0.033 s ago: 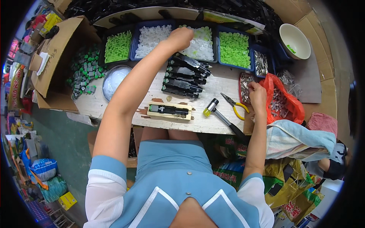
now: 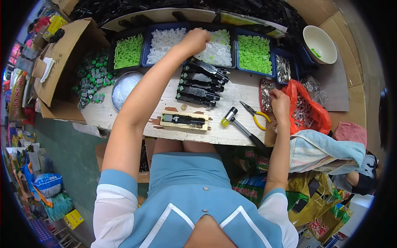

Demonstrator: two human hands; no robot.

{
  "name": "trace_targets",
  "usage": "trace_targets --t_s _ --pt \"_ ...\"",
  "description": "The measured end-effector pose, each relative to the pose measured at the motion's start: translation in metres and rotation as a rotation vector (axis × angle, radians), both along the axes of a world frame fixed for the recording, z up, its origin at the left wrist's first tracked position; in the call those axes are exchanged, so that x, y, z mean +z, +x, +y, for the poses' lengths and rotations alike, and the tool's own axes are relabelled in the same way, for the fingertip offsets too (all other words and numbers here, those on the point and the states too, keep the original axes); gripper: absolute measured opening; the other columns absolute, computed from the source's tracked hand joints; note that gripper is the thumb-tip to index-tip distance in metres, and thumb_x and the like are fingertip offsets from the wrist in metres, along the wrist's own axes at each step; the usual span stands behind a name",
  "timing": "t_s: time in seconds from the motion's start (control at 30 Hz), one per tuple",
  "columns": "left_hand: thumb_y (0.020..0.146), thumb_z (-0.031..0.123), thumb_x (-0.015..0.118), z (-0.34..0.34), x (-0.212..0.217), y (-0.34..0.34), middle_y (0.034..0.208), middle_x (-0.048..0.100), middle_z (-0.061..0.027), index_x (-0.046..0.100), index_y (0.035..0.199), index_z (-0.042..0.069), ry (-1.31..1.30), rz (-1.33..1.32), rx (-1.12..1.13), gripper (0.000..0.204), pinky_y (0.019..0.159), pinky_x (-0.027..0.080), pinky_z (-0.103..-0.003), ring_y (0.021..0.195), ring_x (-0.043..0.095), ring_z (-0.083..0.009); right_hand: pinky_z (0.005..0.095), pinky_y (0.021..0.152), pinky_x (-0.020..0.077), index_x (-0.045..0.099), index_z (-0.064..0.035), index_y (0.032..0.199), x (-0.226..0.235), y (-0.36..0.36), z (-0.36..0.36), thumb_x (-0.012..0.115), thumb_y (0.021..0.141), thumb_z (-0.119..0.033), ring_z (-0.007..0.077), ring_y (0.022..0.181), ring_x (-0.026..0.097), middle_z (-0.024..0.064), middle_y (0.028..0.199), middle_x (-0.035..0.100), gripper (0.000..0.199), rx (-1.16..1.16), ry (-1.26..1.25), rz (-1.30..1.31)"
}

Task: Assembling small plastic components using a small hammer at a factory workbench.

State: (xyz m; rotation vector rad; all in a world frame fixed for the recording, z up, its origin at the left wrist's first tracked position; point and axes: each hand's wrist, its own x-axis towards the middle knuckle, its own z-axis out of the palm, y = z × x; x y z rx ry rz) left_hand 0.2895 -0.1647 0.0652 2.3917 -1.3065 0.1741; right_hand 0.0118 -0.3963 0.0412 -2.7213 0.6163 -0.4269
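Observation:
My left hand (image 2: 196, 41) reaches to the bin of white round plastic pieces (image 2: 219, 53), its fingers curled together over them; whatever lies between the fingertips is hidden. At the red tray of small metal pins (image 2: 266, 87), my right hand (image 2: 281, 101) has its fingers bent and pressed together, and I cannot make out what they hold. Below the left hand lies a row of black assembled mechanisms (image 2: 200, 82). Closer to me, a wooden fixture (image 2: 204, 125) holds one black mechanism (image 2: 184, 119). A hammer (image 2: 245, 129) and yellow-handled pliers (image 2: 259, 117) rest between the fixture and my right hand.
Green plastic parts (image 2: 128, 50) and green round pieces (image 2: 254, 53) fill other bins. A metal bowl (image 2: 115, 93), grey-green parts (image 2: 93, 78) and a cardboard box (image 2: 62, 62) stand left. Rightward are a red bag (image 2: 320, 118), a towel (image 2: 326, 151) and a cream bowl (image 2: 324, 39).

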Motion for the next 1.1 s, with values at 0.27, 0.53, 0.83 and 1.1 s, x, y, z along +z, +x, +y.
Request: trace_targets --t_s 0.27,0.53,0.83,1.1 --pt "0.082 0.007 0.060 0.059 0.028 -0.091 0.075 0.060 -0.0063 0.060 0.098 -0.001 -0.861 1.246 -0.098 0.017 0.051 0.049 -0.024 0.059 0.057 -0.0094 0.0253 0.064 0.0459 0.061 0.0006 0.083 0.013 -0.005 0.023 0.064 0.073 -0.001 0.0138 0.070 0.058 0.0051 0.076 0.061 0.011 -0.029 0.620 -0.383" --pt "0.079 -0.003 0.060 0.109 -0.003 -0.208 0.088 0.060 -0.0099 0.060 0.086 -0.003 -1.067 1.354 -0.228 0.007 0.065 0.053 -0.027 0.072 0.061 -0.0153 0.0176 0.056 0.0388 0.060 -0.0032 0.084 0.048 0.007 0.173 0.065 0.076 -0.003 0.0037 0.064 0.049 -0.0015 0.074 0.057 0.009 0.357 1.502 -0.383" --pt "0.076 -0.007 0.061 0.140 -0.011 -0.231 0.087 0.057 -0.0094 0.061 0.084 -0.003 -1.138 1.199 -0.205 0.009 0.069 0.056 -0.030 0.077 0.062 -0.0192 0.0172 0.050 0.0337 0.059 -0.0044 0.083 0.043 0.011 0.217 0.067 0.078 -0.009 0.0034 0.057 0.045 -0.0026 0.070 0.056 0.011 0.401 1.673 -0.209" --pt "0.076 -0.006 0.062 0.148 -0.013 -0.230 0.086 0.059 -0.0083 0.061 0.083 -0.002 -0.992 0.714 -0.126 0.009 0.066 0.054 -0.026 0.078 0.060 -0.0156 0.0192 0.050 0.0366 0.061 -0.0024 0.083 0.036 0.010 0.232 0.068 0.077 -0.009 0.0045 0.059 0.048 -0.0012 0.069 0.057 0.011 0.360 1.593 -0.161"
